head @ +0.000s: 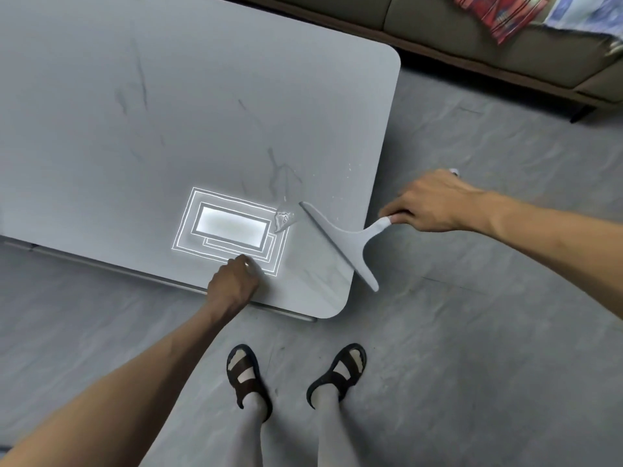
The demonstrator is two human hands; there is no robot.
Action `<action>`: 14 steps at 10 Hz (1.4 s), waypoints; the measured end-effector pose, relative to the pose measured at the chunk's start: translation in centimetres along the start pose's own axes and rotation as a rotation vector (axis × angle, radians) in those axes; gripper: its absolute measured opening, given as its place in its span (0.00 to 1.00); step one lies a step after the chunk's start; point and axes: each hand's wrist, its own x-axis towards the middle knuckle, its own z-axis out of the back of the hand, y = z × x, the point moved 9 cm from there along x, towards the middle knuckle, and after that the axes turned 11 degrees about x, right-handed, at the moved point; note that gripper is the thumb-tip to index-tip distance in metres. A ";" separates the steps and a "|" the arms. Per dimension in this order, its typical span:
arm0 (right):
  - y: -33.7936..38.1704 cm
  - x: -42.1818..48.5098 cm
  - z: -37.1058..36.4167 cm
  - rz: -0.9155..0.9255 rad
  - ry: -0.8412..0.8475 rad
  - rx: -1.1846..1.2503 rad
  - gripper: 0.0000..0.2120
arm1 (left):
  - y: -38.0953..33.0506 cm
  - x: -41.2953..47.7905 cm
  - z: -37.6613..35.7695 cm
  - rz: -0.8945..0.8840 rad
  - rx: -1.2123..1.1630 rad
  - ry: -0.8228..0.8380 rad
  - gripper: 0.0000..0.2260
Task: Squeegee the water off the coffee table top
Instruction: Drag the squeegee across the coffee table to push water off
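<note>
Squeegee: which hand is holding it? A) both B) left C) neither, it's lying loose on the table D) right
D: the right hand grips the squeegee by its handle, while the left hand rests on the coffee table top, apart from the tool.

The squeegee [340, 242] lies across the near right corner of the surface [135, 112], its near tip past the edge. Its handle reaches right, off the surface, into the right hand [428, 203] above the floor [472, 332]. A puddle [285, 219] sits just left of the blade's far end. The left hand [236, 281] rests on the near edge, left of the squeegee. A sofa [505, 45] stands behind, far right.
</note>
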 end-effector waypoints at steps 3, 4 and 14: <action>17.1 8.9 -1.4 0.230 0.147 0.119 0.18 | 8.1 -0.7 4.4 0.091 -0.222 -0.140 0.18; 19.3 10.3 -1.5 0.216 0.162 0.160 0.19 | 9.2 -0.3 4.4 0.051 -0.210 -0.098 0.18; -12.9 -2.8 -4.6 -0.381 -0.113 0.324 0.15 | -8.7 1.4 0.1 -0.043 0.103 0.117 0.26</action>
